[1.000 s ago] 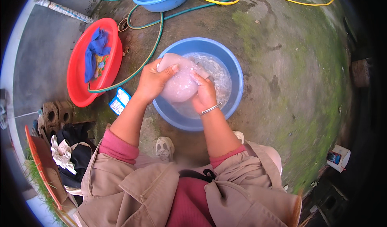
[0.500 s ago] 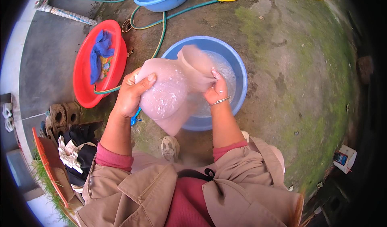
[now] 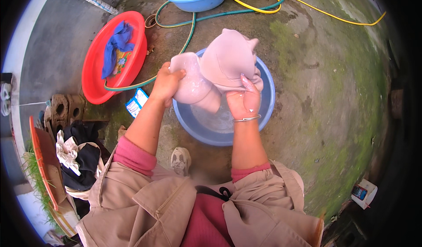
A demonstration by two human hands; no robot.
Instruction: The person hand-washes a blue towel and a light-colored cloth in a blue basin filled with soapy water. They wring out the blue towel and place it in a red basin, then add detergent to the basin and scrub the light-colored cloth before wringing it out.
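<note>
A wet, pale pink bra (image 3: 228, 58) with smooth moulded cups is stretched between my two hands, with flecks of suds on one cup. My left hand (image 3: 167, 85) grips its left cup, thumb on top. My right hand (image 3: 244, 102), with a silver bangle at the wrist, is closed on the fabric under the other cup. Beneath them a blue basin (image 3: 200, 130) of cloudy, soapy water stands on the ground, partly covered by the bra and hands.
To the left a red basin (image 3: 90, 82) holds a blue cloth (image 3: 115, 49). Another blue basin (image 3: 198, 1) stands farther off, beside a green hose (image 3: 193, 29) and yellow hose (image 3: 334, 16). A blue-and-white packet (image 3: 137, 102) lies near my left forearm. Dark and white clothes (image 3: 81, 161) are piled at lower left.
The bra has been turned and raised, its right cup now swung up and outward. My left hand has moved right and slightly up. More of the blue-and-white packet shows.
</note>
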